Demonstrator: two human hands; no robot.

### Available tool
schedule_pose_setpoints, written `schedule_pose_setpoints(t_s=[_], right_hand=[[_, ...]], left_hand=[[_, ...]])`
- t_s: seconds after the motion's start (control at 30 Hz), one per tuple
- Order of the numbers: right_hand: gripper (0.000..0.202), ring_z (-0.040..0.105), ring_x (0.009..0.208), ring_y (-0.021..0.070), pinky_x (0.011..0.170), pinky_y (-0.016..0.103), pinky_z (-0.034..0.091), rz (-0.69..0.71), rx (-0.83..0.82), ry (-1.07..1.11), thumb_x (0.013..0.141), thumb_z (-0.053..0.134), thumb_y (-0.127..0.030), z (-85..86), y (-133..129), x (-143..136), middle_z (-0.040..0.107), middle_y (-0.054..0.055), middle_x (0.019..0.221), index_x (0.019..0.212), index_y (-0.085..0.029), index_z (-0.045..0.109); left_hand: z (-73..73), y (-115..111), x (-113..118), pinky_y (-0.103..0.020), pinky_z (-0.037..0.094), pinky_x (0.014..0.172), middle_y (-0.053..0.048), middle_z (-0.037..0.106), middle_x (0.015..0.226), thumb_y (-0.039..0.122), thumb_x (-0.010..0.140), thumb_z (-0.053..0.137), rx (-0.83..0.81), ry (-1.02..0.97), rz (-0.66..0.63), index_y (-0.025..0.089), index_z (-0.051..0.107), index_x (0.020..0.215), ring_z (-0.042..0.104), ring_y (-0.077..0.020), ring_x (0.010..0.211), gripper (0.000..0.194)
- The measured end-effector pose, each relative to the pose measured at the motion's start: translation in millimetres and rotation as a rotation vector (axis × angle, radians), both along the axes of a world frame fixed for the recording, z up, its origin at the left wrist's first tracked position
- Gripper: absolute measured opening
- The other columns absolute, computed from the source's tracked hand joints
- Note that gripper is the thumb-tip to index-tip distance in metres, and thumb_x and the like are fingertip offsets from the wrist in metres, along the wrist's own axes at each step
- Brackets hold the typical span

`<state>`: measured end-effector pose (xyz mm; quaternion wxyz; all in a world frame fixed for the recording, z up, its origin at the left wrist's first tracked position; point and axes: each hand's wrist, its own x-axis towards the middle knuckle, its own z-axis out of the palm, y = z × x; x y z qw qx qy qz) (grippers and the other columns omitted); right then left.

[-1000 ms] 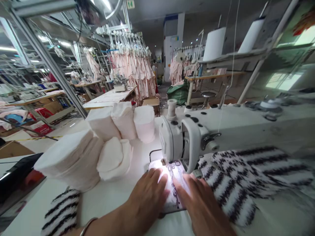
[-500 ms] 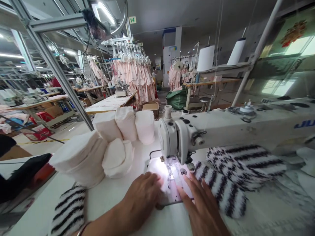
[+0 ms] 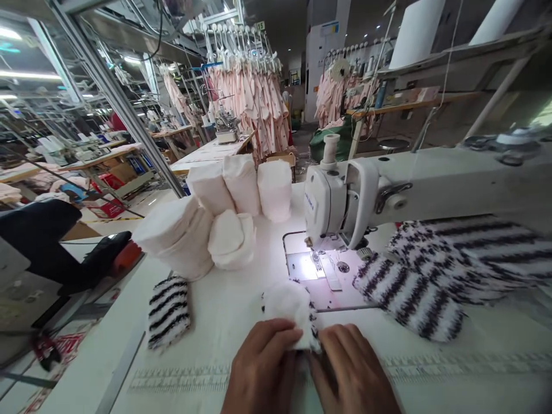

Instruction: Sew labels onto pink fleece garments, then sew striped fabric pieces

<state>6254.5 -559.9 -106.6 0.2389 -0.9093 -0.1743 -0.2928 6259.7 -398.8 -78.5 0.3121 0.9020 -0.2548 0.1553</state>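
Note:
A small white fluffy fabric piece (image 3: 287,302) with a dark-flecked edge lies on the table in front of the sewing machine (image 3: 330,201). My left hand (image 3: 263,362) grips its near left edge, fingers pressed together. At its near right corner my right hand (image 3: 353,368) has its fingers closed on the edge; the fingertips are partly hidden. The lit needle plate (image 3: 345,290) is bare under the presser foot. Striped fabric pieces (image 3: 414,296) lie right of the needle area, and another striped piece (image 3: 169,310) sits at the left.
Stacks of white fabric pieces (image 3: 172,233) stand at the back left of the table. A measuring scale (image 3: 181,378) runs along the near edge. Striped fabric (image 3: 487,247) is heaped under the machine arm. Pink garments (image 3: 250,106) hang behind.
Both hands have moved from the needle plate toward the near table edge, and the white piece now shows between them. The view has tilted down and shifted left.

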Motion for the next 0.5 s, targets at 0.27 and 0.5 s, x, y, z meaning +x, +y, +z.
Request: schedule_pose_setpoints(t_s=[0.27,0.5], right_hand=[[0.034,0.046,0.108,0.0269,0.087,0.036,0.038,-0.017,-0.184,-0.142,0.090,0.035,-0.011,15.5,-4,4,0.051,0.013,0.119,0.119,-0.011,0.052],[0.024,0.050,0.066,0.0163,0.061,0.030,0.037,0.094,0.097,-0.132,0.085,0.035,-0.004,26.5,13,19,0.054,0.003,0.071,0.081,-0.016,0.055]], left_hand=[[-1.4,-11,-8,-0.029,0.050,0.087,-0.008,0.056,0.113,0.009,0.084,0.041,-0.168,0.028,0.093,0.021,0.055,0.110,0.056,-0.0167,0.103,0.032],[-2.2,-3,-19,-0.029,0.054,0.074,-0.011,0.052,0.119,0.034,0.078,0.061,-0.462,0.118,0.393,0.020,0.047,0.119,0.058,-0.0215,0.100,0.045]])
